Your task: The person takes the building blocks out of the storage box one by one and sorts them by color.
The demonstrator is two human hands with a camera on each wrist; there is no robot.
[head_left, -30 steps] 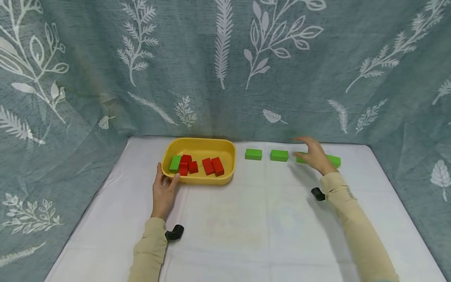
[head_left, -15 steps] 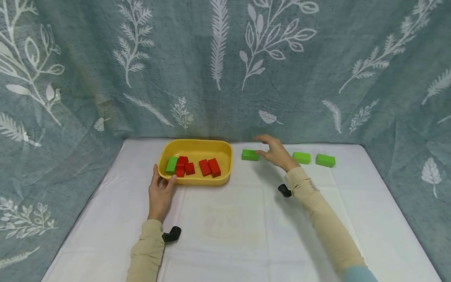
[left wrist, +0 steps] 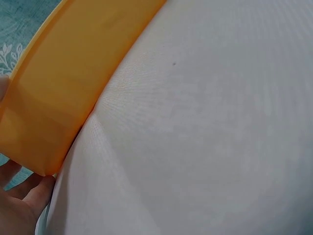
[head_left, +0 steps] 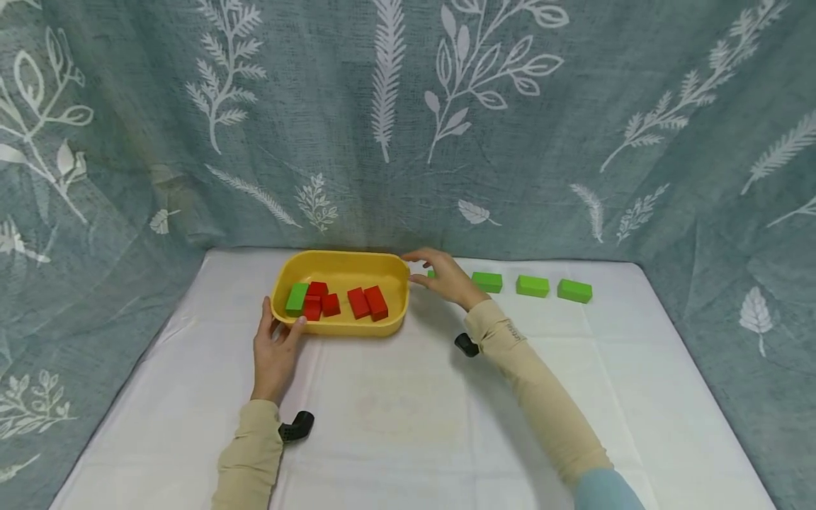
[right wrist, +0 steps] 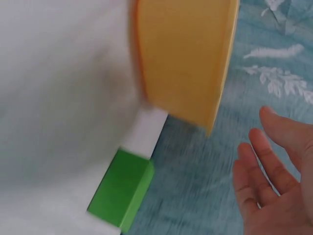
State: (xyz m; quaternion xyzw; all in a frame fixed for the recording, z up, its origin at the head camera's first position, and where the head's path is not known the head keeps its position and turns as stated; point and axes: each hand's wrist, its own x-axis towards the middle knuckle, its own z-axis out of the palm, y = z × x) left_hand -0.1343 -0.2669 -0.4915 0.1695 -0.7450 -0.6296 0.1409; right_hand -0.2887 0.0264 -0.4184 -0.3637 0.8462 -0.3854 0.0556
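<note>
A yellow plastic tray (head_left: 344, 329) sits at the back left of the table; inside lie a green block (head_left: 297, 299) and several red blocks (head_left: 376, 303). My left hand (head_left: 275, 358) holds its front left corner, thumb at the front rim and fingers along the left side. In the left wrist view the fingers (left wrist: 41, 193) wrap the tray's corner (left wrist: 39, 147). At the tray's right end my right hand (head_left: 449, 280) hovers with spread fingers and nothing in them. The right wrist view shows that hand (right wrist: 279, 181) apart from the tray wall (right wrist: 186, 58).
A row of green blocks (head_left: 486, 282) runs along the table's back edge, right of the tray. The right hand partly covers the nearest one, seen whole as a green block (right wrist: 120, 188) in the right wrist view. A patterned curtain (head_left: 408, 198) hangs behind the white-covered table (head_left: 395, 425).
My right hand has swept left above the row of green blocks to the tray's right end. The left hand stays at the tray's corner. The head view has shifted slightly.
</note>
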